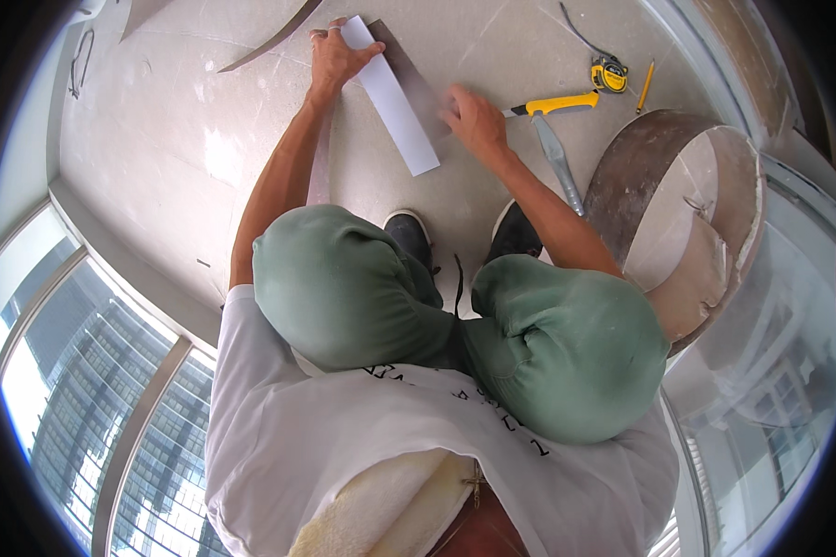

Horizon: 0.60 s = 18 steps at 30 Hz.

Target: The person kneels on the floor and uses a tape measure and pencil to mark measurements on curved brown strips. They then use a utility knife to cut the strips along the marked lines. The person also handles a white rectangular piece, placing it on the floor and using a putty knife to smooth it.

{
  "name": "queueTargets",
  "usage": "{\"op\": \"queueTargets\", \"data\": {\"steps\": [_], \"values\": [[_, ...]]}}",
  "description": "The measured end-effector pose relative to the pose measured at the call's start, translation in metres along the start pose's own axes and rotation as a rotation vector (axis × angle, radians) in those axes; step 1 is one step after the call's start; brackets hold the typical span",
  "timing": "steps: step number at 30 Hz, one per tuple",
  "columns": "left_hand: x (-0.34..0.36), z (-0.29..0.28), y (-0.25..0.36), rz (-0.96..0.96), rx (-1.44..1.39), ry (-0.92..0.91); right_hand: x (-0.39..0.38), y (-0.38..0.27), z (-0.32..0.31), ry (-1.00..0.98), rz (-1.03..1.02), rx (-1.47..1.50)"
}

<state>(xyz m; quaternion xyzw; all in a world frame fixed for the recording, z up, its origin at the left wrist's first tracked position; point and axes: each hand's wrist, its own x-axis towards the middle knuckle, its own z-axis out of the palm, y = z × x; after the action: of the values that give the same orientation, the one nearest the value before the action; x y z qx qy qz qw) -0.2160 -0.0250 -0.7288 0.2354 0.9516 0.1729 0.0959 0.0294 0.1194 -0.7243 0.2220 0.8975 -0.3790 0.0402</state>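
My left hand (336,60) is closed across the upper end of a flat white strip (395,107), with its thumb over one long edge and its fingers at the other. The strip lies slanted on the floor. Along its right side runs a dark brown strip (409,70), partly covered by the white one. My right hand (476,123) is by the lower end of the brown strip, fingers curled and slightly blurred. Whatever they pinch is too small to make out. Just right of that hand lies a yellow-handled cutting tool (562,104), its blade partly hidden behind the hand.
Beyond it are a yellow and black tape measure (609,74) and a yellow pencil (646,85). A grey tool (557,162) lies near a large curled brown strip (655,172) at the right. Another curved strip (274,39) is at the far left. Windows (111,371) border the left.
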Motion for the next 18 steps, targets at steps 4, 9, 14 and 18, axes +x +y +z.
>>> {"op": "queueTargets", "data": {"steps": [4,9,14,18], "values": [[0.006,-0.002,0.001,-0.216,-0.278,-0.141,-0.003,-0.007,-0.001,0.012,0.0,0.017],[0.016,-0.004,-0.009,-0.241,-0.427,-0.108,0.01,-0.006,0.002,0.091,-0.031,-0.031],[0.02,0.007,-0.017,-0.295,-0.443,-0.073,0.019,0.002,0.001,0.065,-0.003,-0.064],[0.019,-0.001,-0.016,-0.319,-0.5,-0.127,0.021,0.001,0.003,0.064,-0.004,-0.028]]}}
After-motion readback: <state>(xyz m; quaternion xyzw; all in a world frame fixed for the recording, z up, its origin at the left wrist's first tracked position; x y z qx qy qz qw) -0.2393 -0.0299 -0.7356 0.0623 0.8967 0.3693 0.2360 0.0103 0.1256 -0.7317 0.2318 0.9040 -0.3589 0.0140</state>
